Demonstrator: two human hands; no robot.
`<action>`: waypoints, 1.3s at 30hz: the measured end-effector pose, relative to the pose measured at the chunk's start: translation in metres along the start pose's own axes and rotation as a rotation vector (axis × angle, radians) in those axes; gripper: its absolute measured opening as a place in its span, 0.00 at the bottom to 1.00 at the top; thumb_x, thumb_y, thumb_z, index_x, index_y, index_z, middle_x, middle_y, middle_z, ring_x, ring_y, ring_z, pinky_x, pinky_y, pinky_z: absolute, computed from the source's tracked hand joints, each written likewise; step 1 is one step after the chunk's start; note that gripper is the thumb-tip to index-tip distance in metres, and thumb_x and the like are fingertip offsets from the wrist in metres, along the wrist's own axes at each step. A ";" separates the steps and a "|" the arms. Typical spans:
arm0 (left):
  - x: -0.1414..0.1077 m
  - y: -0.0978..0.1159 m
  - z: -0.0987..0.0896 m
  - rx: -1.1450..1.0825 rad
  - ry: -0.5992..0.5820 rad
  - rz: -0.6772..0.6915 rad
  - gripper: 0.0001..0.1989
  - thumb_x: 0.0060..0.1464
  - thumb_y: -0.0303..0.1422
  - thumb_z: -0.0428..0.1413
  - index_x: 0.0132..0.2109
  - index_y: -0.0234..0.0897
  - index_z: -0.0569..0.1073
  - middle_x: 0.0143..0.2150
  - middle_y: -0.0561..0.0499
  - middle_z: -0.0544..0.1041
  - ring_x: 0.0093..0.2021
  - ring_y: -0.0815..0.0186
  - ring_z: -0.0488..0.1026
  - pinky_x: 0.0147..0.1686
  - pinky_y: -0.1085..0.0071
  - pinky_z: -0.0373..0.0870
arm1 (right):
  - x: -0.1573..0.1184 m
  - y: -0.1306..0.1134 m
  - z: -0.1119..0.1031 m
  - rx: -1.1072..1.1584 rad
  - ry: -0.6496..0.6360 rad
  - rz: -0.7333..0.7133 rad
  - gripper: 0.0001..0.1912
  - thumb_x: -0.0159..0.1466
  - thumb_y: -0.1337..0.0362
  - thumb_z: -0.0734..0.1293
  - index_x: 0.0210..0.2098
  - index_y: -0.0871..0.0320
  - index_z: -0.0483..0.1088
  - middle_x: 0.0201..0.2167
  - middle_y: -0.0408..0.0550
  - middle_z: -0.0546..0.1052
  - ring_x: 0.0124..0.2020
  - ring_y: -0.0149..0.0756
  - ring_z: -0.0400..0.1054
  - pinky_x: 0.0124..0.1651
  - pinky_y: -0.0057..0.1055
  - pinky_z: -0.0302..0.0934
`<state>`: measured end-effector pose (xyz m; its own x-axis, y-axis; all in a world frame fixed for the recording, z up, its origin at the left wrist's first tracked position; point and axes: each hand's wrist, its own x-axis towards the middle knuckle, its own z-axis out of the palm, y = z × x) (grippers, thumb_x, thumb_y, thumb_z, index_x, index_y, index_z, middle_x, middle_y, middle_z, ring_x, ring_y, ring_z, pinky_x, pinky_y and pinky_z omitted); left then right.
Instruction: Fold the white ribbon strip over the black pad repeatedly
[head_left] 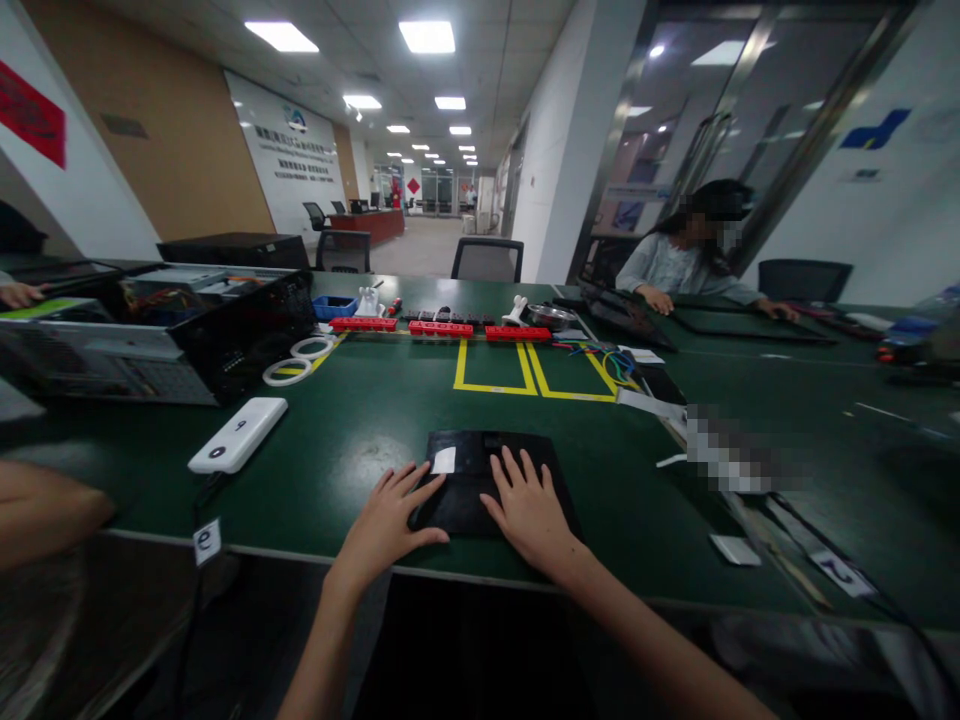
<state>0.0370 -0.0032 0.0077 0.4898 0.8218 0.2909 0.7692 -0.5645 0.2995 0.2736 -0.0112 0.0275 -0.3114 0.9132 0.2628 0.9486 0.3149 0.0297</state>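
A black flat panel (466, 505) lies on the green table (360, 420) close to its near edge. A white label (444, 460) is stuck near its upper left corner. My left hand (386, 520) rests at the panel's left side, fingers spread and thumb over the lower part. Flat on the right half of the panel lies my right hand (531, 505), its fingers apart. Neither hand grips anything, and parts of the panel are hidden beneath them.
An opened computer case (225, 345) stands at the left, with white rings (289, 372) and a white power bank (241, 435) nearby. Red strips (441, 328) line the back behind yellow tape outlines (495, 388). Cables (619, 365) lie right. A co-worker (686, 260) sits far right; another person's arm (52, 510) is left.
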 end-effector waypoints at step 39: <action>0.010 0.011 0.002 0.018 0.098 -0.103 0.27 0.55 0.46 0.54 0.60 0.43 0.65 0.60 0.44 0.67 0.59 0.52 0.63 0.56 0.52 0.57 | -0.040 0.106 -0.100 0.319 0.426 -0.034 0.20 0.66 0.63 0.54 0.53 0.51 0.68 0.43 0.49 0.72 0.42 0.37 0.68 0.42 0.37 0.65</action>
<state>0.0508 -0.0010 0.0114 0.3665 0.8634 0.3467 0.8209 -0.4754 0.3163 0.3919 -0.0398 0.1165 -0.2286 0.7359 0.6374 0.8537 0.4662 -0.2321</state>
